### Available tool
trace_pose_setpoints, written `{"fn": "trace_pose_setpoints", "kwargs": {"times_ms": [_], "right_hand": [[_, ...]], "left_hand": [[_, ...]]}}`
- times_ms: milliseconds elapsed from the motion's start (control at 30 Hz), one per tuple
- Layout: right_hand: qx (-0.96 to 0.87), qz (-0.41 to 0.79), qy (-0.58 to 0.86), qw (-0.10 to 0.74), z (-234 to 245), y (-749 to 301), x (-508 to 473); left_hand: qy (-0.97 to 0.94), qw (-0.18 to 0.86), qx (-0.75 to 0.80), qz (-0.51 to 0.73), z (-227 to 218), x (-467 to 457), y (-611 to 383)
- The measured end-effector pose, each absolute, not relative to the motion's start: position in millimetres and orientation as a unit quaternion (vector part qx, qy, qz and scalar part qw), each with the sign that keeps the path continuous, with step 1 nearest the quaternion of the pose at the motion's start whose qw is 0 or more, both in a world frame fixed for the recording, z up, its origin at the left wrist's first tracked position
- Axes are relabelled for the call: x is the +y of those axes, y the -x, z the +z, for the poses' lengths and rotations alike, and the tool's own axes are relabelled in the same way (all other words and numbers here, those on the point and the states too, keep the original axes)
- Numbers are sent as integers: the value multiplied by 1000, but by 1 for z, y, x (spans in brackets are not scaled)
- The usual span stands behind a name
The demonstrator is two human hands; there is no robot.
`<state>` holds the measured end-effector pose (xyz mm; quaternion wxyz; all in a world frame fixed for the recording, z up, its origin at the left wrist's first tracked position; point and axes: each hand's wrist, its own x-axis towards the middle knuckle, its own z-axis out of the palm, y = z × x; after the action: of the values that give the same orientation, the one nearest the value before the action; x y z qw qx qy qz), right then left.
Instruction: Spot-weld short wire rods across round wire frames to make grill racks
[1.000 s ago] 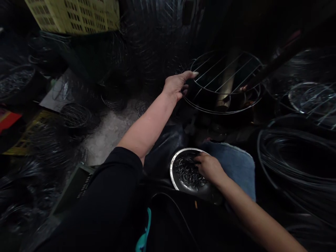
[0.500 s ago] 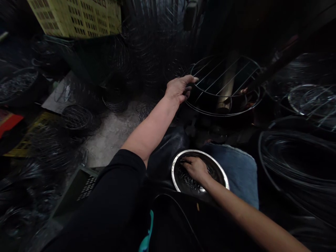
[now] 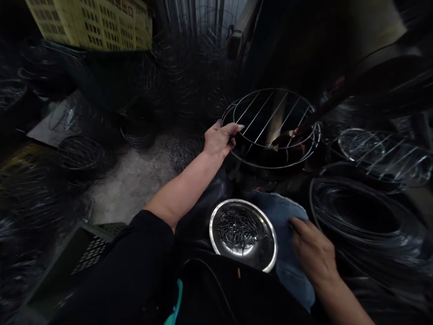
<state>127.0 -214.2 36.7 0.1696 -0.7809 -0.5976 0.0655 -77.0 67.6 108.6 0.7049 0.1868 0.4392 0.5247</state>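
Observation:
My left hand (image 3: 219,141) is closed on the left rim of a round wire rack (image 3: 260,118), its thumb over the edge. The rack has parallel bars across its top and a wider ring below. My right hand (image 3: 313,248) is over the blue denim (image 3: 287,207) on my leg, fingers curled together; what they hold, if anything, is too small to make out. To its left, a shiny steel bowl (image 3: 273,239) rests in my lap, with short metal pieces (image 3: 238,229) heaped inside. A dark rod-like machine part (image 3: 321,108) reaches over the rack's right side, beside a pale cylinder (image 3: 279,117).
Another wire rack (image 3: 389,155) and a large wire coil (image 3: 358,212) lie at right. At left are a yellow crate (image 3: 98,25) on a dark bin, a green crate (image 3: 77,257), and stacked wire rings (image 3: 81,152). Bare floor (image 3: 131,176) shows between them.
My right hand has come out of the steel bowl and moved right, over the denim. My left hand still grips the rack. The whole view has shifted somewhat.

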Motion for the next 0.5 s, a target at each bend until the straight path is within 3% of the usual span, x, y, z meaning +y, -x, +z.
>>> {"fn": "trace_pose_setpoints", "kwargs": {"times_ms": [233, 400, 500], "right_hand": [[-542, 189, 740, 351, 20, -143, -214], [-405, 345, 731, 426, 67, -143, -175], [-366, 367, 690, 504, 98, -123, -136]], "left_hand": [[-208, 694, 441, 530, 111, 59, 71], [-219, 683, 443, 537, 110, 54, 68], [-220, 677, 439, 548, 113, 52, 64]]}}
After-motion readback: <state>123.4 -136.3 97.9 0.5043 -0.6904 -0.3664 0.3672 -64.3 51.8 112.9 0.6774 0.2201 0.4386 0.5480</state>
